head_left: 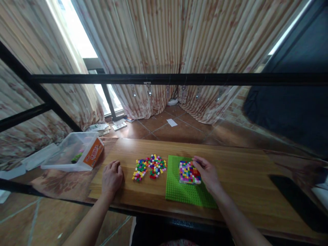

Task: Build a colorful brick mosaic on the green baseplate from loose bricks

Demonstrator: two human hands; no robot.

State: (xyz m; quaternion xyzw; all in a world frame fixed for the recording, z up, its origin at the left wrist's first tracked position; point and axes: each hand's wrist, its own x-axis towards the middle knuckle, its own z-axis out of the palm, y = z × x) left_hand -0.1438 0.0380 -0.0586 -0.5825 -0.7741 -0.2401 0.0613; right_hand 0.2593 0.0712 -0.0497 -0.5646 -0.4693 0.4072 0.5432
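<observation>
A green studded baseplate (pixel 174 191) lies on the wooden table. On it sits a square mosaic of small multicoloured bricks (pixel 188 172), with what looks like a clear edge along its front. My right hand (pixel 206 171) reaches over the mosaic's right side. Its thumb and forefinger come close together at the upper right corner; anything between the fingertips is too small to make out. Left of the baseplate, loose coloured bricks (pixel 156 165) are spread in a pile. My left hand (pixel 112 177) rests on the tabletop left of that pile, fingers curled, apparently holding nothing.
A clear plastic bin (pixel 69 165) with an orange label stands beyond the table's left end, some green pieces inside. A dark flat object (pixel 294 198) lies at the table's right. A black metal rail (pixel 164 79) crosses in front of the curtains (pixel 153 41).
</observation>
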